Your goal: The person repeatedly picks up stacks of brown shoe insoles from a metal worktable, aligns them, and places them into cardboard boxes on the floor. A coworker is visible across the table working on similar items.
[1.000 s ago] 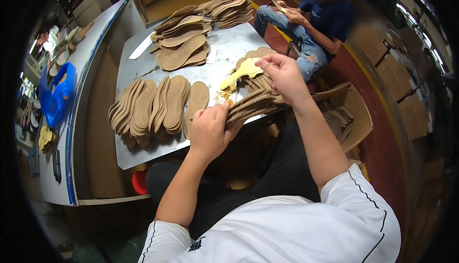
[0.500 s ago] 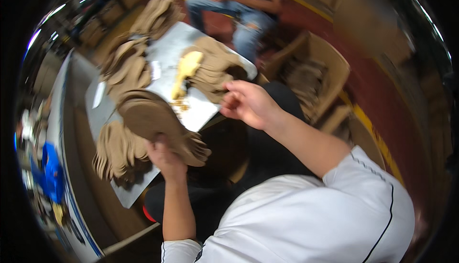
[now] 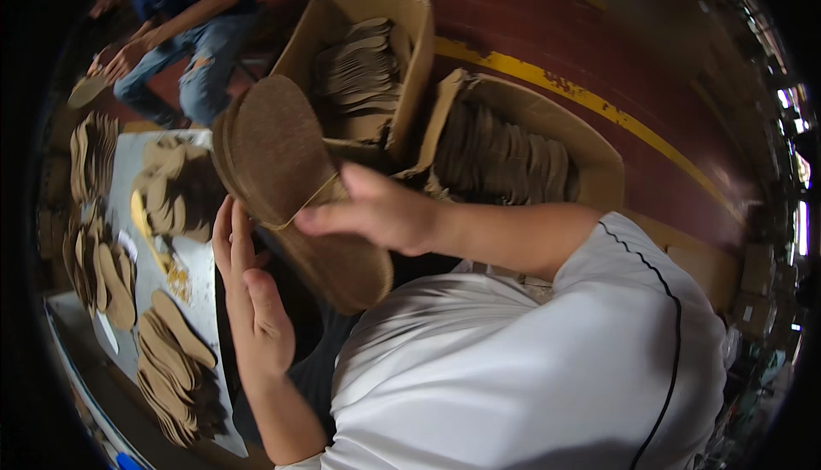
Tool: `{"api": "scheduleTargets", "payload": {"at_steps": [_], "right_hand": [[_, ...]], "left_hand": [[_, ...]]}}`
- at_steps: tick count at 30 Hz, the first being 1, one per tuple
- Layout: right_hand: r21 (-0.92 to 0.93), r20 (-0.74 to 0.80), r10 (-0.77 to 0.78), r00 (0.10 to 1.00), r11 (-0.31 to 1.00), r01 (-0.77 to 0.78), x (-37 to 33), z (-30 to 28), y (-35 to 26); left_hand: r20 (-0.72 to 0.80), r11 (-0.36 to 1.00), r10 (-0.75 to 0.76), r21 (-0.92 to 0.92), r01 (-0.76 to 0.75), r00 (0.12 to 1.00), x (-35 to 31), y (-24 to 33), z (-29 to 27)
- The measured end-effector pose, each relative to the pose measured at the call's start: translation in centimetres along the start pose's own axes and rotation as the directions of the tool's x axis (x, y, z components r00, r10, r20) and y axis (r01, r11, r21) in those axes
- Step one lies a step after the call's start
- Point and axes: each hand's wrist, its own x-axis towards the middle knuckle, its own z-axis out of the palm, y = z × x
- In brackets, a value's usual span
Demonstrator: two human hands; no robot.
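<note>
A stack of brown shoe insoles [image 3: 278, 141] is held up in front of me, tilted, with a thin yellowish rubber band [image 3: 318, 192] across its middle. My right hand [image 3: 385, 213] grips the stack at its waist, the thumb near the band. Beside the stack's left edge, my left hand [image 3: 259, 316] has its fingers stretched out and thumb apart; whether its fingertips touch the insoles cannot be made out. Left of that hand, loose insoles [image 3: 167, 350] lie fanned on the grey table top [image 3: 201, 277].
More insole piles [image 3: 103, 273] and a yellow heap of bands [image 3: 145, 222] are on the table. Two cartons hold insoles: one carton [image 3: 415, 51] ahead, another carton [image 3: 590, 145] to the right. A seated co-worker [image 3: 201, 51] handles an insole at the far left.
The stack has passed from my left hand to my right and moved away from the table. A rubber band now shows round it. My view has swung right, bringing both cartons into fuller sight.
</note>
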Motion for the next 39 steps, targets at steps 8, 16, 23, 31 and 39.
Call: {"api": "scheduleTargets", "payload": {"at_steps": [8,16,23,31,39], "right_hand": [[0.080,-0.592,0.461,0.662,0.850,-0.520,-21.9,-32.3,-9.3],[-0.075,-0.988,-0.157,0.005,0.444,-0.893,-40.0,-39.0,-4.3],[0.277,-0.827,-0.337,-0.450,0.452,-0.848,-32.6,-38.9,2.5],[0.336,-0.783,-0.429,-0.451,0.319,-0.886,-31.8,-39.3,4.8],[0.216,-0.789,-0.512,-0.340,0.287,-0.933,-34.5,-41.9,7.5]], "left_hand": [[0.153,0.765,0.234,0.581,-0.279,0.960,4.6,-5.5,2.8],[0.025,0.827,0.295,0.495,-0.268,0.955,2.2,-11.3,4.4],[0.006,0.883,0.151,0.449,-0.138,0.989,1.0,-11.8,4.6],[-0.032,0.894,0.041,0.447,-0.023,0.999,-0.1,-10.7,4.9],[-0.061,0.887,0.053,0.462,-0.019,0.997,0.3,-10.7,7.0]]}}
